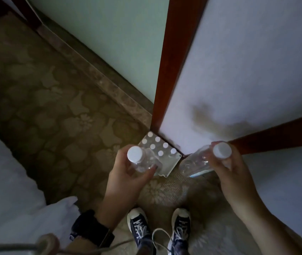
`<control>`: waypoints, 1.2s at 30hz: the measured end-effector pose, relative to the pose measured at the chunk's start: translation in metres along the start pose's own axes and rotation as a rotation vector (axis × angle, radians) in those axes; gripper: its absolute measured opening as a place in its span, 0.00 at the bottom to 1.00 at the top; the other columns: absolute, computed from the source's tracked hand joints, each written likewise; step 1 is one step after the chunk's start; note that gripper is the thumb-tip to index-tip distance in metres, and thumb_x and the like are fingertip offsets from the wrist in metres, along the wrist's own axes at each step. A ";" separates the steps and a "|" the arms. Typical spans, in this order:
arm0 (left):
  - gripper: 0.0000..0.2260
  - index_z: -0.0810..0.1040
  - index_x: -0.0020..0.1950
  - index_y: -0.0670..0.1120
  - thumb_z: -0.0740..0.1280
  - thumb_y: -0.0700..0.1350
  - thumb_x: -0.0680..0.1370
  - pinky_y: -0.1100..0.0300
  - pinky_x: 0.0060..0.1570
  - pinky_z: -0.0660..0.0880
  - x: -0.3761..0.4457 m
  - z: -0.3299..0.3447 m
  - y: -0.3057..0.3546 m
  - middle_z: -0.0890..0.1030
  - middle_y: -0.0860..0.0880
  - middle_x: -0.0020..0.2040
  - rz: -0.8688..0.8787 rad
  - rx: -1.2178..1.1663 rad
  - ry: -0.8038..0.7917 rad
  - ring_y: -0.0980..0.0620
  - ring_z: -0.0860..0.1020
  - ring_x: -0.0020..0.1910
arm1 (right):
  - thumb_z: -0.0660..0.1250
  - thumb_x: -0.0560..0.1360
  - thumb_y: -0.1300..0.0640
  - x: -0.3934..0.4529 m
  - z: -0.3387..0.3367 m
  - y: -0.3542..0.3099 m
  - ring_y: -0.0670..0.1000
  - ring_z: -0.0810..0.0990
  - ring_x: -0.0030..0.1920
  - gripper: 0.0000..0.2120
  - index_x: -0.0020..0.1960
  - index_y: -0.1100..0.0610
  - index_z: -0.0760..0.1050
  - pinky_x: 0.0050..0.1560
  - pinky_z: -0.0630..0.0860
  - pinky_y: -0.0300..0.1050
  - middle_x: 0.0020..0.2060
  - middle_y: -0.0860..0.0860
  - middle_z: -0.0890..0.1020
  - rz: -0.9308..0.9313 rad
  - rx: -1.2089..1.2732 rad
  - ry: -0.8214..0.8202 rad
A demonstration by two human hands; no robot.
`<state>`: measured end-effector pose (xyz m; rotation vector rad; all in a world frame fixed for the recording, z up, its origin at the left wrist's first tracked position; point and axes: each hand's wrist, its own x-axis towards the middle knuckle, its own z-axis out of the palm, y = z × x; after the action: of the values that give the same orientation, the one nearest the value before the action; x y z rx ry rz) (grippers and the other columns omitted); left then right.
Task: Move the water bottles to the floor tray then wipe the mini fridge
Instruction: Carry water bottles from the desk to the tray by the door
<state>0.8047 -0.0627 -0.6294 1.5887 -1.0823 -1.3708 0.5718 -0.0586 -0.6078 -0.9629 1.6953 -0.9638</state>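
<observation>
**Two bottles held above the floor tray, left one nearer its free end**

The person stands on the patterned carpet [58, 100] looking straight down, a clear water bottle in each hand. The left hand [128, 173] has its fingers [151, 171] wrapped around the left bottle [139, 161], which stands close to upright with its white cap [134, 153] facing the camera. The right hand [227, 172] grips the right bottle [196, 163] just under its cap, and this bottle's long axis tilts, base pointing down and toward the left.

The floor tray [168, 165] lies on the carpet in the corner by the wooden frame post [172, 70], below and between the two hands. Seven capped bottles [160, 145] stand in its far part; the near end looks bare. The left bottle overlaps that bare end in view, so it is probably the one to go straight down first. The right bottle would need righting before it can stand. The mini fridge is not in view.
</observation>
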 end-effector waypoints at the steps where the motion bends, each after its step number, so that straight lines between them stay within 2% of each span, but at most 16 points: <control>1: 0.24 0.75 0.60 0.48 0.78 0.37 0.68 0.67 0.46 0.79 0.007 0.006 -0.024 0.83 0.57 0.51 -0.024 0.012 -0.005 0.59 0.83 0.50 | 0.69 0.75 0.59 0.010 0.004 0.023 0.31 0.80 0.46 0.11 0.53 0.46 0.75 0.43 0.73 0.24 0.43 0.33 0.83 0.007 0.000 0.003; 3: 0.23 0.75 0.59 0.51 0.78 0.40 0.68 0.65 0.46 0.80 0.025 0.025 -0.082 0.84 0.57 0.50 -0.078 0.048 -0.023 0.59 0.83 0.50 | 0.69 0.74 0.56 0.034 0.018 0.082 0.33 0.80 0.46 0.09 0.52 0.46 0.75 0.44 0.74 0.26 0.43 0.34 0.83 0.020 -0.012 0.002; 5: 0.22 0.75 0.58 0.52 0.79 0.42 0.69 0.65 0.44 0.79 0.044 0.046 -0.144 0.84 0.57 0.49 -0.099 0.084 -0.019 0.59 0.83 0.48 | 0.69 0.72 0.53 0.059 0.035 0.145 0.37 0.82 0.47 0.09 0.52 0.48 0.77 0.45 0.75 0.28 0.46 0.38 0.85 0.021 -0.016 -0.012; 9: 0.22 0.74 0.59 0.58 0.78 0.45 0.70 0.63 0.44 0.80 0.083 0.088 -0.267 0.83 0.60 0.51 -0.117 0.123 0.021 0.62 0.82 0.48 | 0.69 0.76 0.59 0.103 0.071 0.273 0.42 0.82 0.53 0.11 0.57 0.50 0.77 0.52 0.78 0.36 0.51 0.45 0.84 0.043 -0.033 -0.052; 11: 0.24 0.72 0.61 0.62 0.77 0.46 0.71 0.61 0.46 0.80 0.102 0.106 -0.322 0.82 0.60 0.53 -0.120 0.154 0.035 0.63 0.82 0.50 | 0.69 0.77 0.60 0.125 0.088 0.327 0.42 0.81 0.56 0.13 0.58 0.47 0.76 0.54 0.79 0.39 0.53 0.45 0.84 0.056 -0.049 -0.067; 15: 0.27 0.69 0.67 0.58 0.76 0.47 0.72 0.53 0.54 0.80 0.136 0.138 -0.411 0.80 0.60 0.59 -0.098 0.157 0.067 0.61 0.80 0.57 | 0.70 0.77 0.54 0.167 0.117 0.413 0.41 0.79 0.59 0.14 0.58 0.39 0.75 0.56 0.77 0.41 0.57 0.42 0.82 0.038 -0.119 -0.078; 18: 0.28 0.68 0.67 0.60 0.75 0.50 0.71 0.50 0.54 0.80 0.152 0.157 -0.458 0.78 0.59 0.62 -0.072 0.163 0.061 0.58 0.79 0.59 | 0.70 0.76 0.50 0.189 0.128 0.464 0.44 0.79 0.61 0.14 0.61 0.43 0.76 0.59 0.79 0.48 0.59 0.45 0.81 0.052 -0.163 -0.098; 21: 0.26 0.69 0.67 0.58 0.74 0.51 0.71 0.51 0.56 0.79 0.159 0.174 -0.492 0.76 0.57 0.64 -0.057 0.193 0.062 0.55 0.78 0.62 | 0.71 0.74 0.48 0.201 0.134 0.497 0.47 0.80 0.60 0.16 0.61 0.47 0.78 0.60 0.79 0.55 0.59 0.48 0.82 0.051 -0.187 -0.101; 23: 0.26 0.71 0.69 0.54 0.74 0.49 0.72 0.63 0.58 0.76 0.160 0.183 -0.506 0.72 0.54 0.66 -0.024 0.287 0.083 0.57 0.75 0.62 | 0.73 0.75 0.51 0.204 0.136 0.508 0.46 0.81 0.60 0.15 0.61 0.48 0.78 0.61 0.79 0.55 0.58 0.48 0.82 0.063 -0.172 -0.072; 25: 0.26 0.70 0.69 0.53 0.74 0.47 0.73 0.77 0.54 0.70 0.161 0.189 -0.515 0.69 0.52 0.65 -0.043 0.327 0.098 0.60 0.73 0.59 | 0.74 0.75 0.51 0.205 0.138 0.514 0.46 0.80 0.61 0.17 0.62 0.48 0.77 0.61 0.79 0.54 0.59 0.47 0.82 0.064 -0.170 -0.059; 26: 0.26 0.70 0.70 0.54 0.74 0.47 0.73 0.77 0.53 0.71 0.161 0.191 -0.517 0.67 0.52 0.65 -0.072 0.318 0.101 0.60 0.72 0.59 | 0.74 0.74 0.51 0.205 0.139 0.515 0.46 0.80 0.62 0.19 0.63 0.48 0.77 0.61 0.78 0.54 0.59 0.46 0.82 0.065 -0.172 -0.060; 30: 0.27 0.65 0.71 0.56 0.71 0.50 0.75 0.59 0.50 0.79 0.163 0.198 -0.517 0.66 0.52 0.69 -0.123 0.372 0.141 0.53 0.76 0.60 | 0.77 0.71 0.57 0.204 0.143 0.515 0.44 0.81 0.61 0.26 0.66 0.50 0.73 0.62 0.78 0.52 0.60 0.46 0.82 0.093 -0.132 -0.039; 34: 0.29 0.61 0.71 0.51 0.70 0.56 0.75 0.52 0.47 0.80 0.168 0.205 -0.512 0.66 0.52 0.69 -0.147 0.456 0.203 0.48 0.77 0.61 | 0.78 0.70 0.60 0.201 0.143 0.518 0.43 0.81 0.57 0.28 0.65 0.51 0.70 0.61 0.79 0.52 0.57 0.45 0.81 0.159 -0.154 -0.004; 36: 0.30 0.62 0.69 0.48 0.71 0.57 0.74 0.52 0.45 0.79 0.168 0.207 -0.511 0.67 0.51 0.67 -0.156 0.489 0.223 0.46 0.77 0.60 | 0.78 0.69 0.61 0.200 0.142 0.520 0.44 0.80 0.57 0.28 0.64 0.52 0.70 0.61 0.79 0.51 0.57 0.47 0.81 0.171 -0.161 -0.002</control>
<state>0.6709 -0.0445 -1.1902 2.1608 -1.2362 -1.0361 0.5623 -0.0645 -1.1823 -0.9048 1.8426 -0.7230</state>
